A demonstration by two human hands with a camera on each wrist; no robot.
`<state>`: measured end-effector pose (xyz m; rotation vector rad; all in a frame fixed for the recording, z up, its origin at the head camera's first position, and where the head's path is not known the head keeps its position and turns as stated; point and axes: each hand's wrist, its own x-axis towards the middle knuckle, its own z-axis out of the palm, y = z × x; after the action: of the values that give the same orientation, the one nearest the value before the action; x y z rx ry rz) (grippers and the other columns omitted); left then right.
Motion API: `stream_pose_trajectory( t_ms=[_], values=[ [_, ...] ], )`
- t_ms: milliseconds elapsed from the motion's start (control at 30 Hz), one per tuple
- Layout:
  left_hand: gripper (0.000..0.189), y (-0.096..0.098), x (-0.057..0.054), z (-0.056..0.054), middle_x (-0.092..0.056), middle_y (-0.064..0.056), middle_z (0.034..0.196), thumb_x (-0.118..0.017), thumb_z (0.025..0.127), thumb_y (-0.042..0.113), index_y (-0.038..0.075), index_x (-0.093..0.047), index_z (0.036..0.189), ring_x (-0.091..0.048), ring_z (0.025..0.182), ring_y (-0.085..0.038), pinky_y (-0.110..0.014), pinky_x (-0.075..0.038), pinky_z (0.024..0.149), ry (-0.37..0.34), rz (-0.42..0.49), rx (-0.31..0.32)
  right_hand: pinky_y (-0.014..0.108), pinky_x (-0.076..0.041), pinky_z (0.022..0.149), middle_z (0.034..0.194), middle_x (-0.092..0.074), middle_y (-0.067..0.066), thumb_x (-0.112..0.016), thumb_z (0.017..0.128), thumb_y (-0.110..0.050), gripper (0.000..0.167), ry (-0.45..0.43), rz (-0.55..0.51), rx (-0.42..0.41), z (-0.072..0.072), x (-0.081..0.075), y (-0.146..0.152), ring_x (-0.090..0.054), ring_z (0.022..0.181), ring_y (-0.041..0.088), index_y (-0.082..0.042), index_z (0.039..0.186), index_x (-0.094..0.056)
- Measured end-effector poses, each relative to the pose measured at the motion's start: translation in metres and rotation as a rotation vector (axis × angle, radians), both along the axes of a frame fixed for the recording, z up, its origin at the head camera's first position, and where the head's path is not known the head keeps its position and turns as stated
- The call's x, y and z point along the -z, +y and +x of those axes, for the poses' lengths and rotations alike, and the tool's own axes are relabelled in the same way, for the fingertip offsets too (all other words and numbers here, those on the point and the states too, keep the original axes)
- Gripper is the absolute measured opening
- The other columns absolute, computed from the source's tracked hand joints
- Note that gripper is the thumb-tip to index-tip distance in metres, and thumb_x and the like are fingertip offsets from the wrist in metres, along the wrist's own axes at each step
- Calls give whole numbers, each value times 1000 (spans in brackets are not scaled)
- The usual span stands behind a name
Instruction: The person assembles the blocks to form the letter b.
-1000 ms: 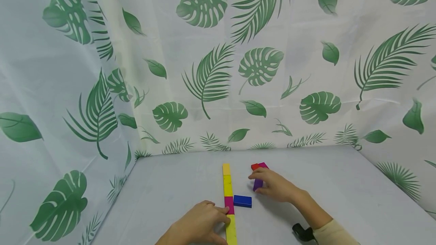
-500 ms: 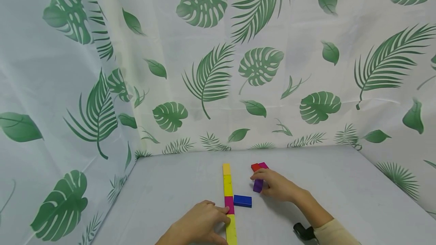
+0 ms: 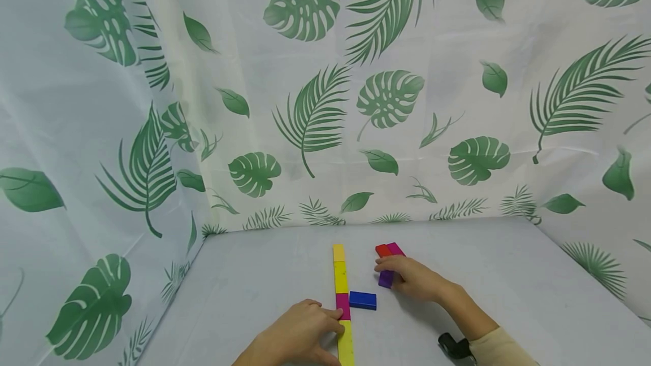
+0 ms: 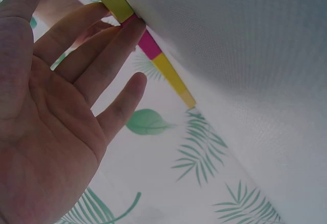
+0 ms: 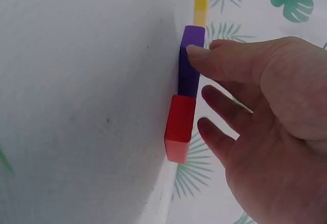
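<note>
A straight row of blocks runs away from the person: a light yellow block (image 3: pixel 338 252), a yellow block (image 3: pixel 341 277), a magenta block (image 3: pixel 343 306) and a nearer yellow block (image 3: pixel 346 344). My left hand (image 3: pixel 300 332) lies along its left side, fingertips touching the near magenta and yellow blocks; the left wrist view shows its fingers extended. My right hand (image 3: pixel 419 278) pinches a purple block (image 5: pixel 189 73), thumb on its near side. Against that block's end stands a red block (image 5: pixel 180 128). Another magenta block (image 3: pixel 395 249) shows behind my right hand, partly covered.
A blue block (image 3: pixel 363 300) lies crosswise just right of the row, between my hands. The pale tabletop (image 3: pixel 254 270) is bounded by a leaf-printed curtain (image 3: pixel 325 129) at the back and sides. A black strap piece (image 3: pixel 455 347) sits at the right wrist.
My right hand has shifted slightly right and toward the person, and the purple block has slid a little nearer. More of the far magenta block shows. My left hand stays still.
</note>
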<state>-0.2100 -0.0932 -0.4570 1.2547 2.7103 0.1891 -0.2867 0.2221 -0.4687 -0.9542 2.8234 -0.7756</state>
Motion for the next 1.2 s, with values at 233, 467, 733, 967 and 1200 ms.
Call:
stream_pose_trajectory(
  t_ms=[233,467,733,967,1200],
  values=[
    [49,-1,-1,1,-70,15,133,-79,81,65,37,-76,121,-66,114,1,-38,-54,103,31,17,25,56,-51,106,138,-66,11,-68,93,4,41,-20,0,-8,1,1,0,-59,130,38,-6,132,-69],
    [50,0,-2,2,-70,16,133,-80,80,65,37,-76,121,-66,114,1,-38,-53,104,17,13,4,55,-53,104,135,-68,10,-69,93,4,39,5,-5,-29,1,2,0,-61,126,36,-5,131,-69],
    [51,1,-1,1,-69,16,134,-80,80,65,37,-76,123,-67,115,0,-41,-53,105,-4,5,-14,54,-54,103,131,-69,9,-72,92,2,38,5,-3,-37,2,-1,0,-63,123,34,-5,130,-70],
    [50,1,-1,0,-69,16,134,-80,81,65,37,-76,123,-67,116,0,-41,-53,106,-11,-1,-17,55,-54,102,128,-71,5,-78,90,-4,34,4,22,-48,0,-2,-1,-63,122,34,-13,123,-77],
    [50,1,0,0,-69,15,134,-80,81,65,37,-76,122,-66,116,0,-41,-53,106,-8,4,-6,53,-56,100,126,-71,3,-80,89,-9,32,8,47,-36,-1,-1,0,-62,121,32,-17,120,-79]
  ],
)
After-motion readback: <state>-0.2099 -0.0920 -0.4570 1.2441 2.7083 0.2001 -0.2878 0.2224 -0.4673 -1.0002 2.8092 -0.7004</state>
